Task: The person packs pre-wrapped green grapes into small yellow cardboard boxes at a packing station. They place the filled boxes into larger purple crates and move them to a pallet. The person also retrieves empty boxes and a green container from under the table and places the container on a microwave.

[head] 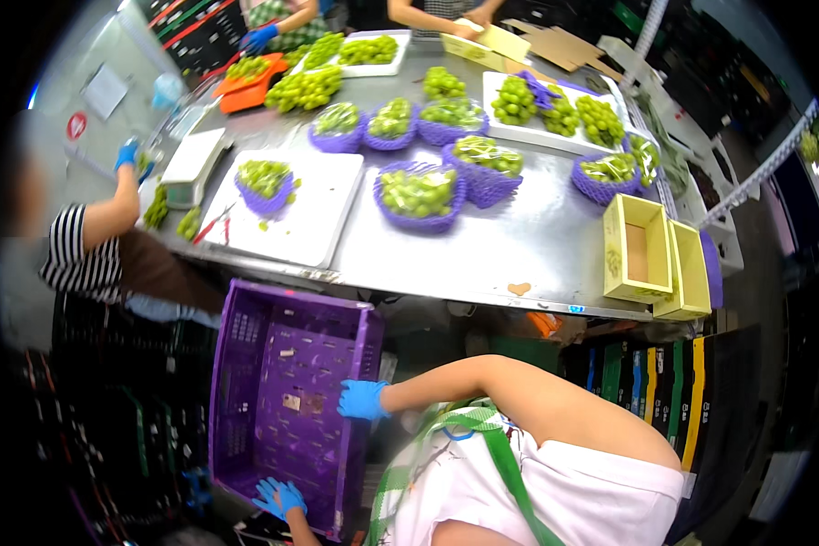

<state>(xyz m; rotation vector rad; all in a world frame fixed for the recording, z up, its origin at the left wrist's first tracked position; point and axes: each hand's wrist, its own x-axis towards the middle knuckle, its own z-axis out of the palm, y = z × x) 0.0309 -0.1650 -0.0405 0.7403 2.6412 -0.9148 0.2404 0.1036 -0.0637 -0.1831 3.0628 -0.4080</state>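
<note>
A purple plastic crate (300,403) with slotted walls stands below the table's front edge, its open top towards me. Pale scraps lie on its bottom. My right hand (364,399), in a blue glove, grips the rim of the long side nearest my body. At the crate's lower end, my left hand (280,498), also blue-gloved, is hooked over the rim with its fingers somewhat spread.
The metal table (478,266) bears net-wrapped green grapes (420,191), a white board (286,232), red-handled snips (215,225), a scale (192,167) and yellow boxes (638,249). A striped-sleeved co-worker (85,239) stands left; two people work behind. Stacked crates (645,389) stand under the table.
</note>
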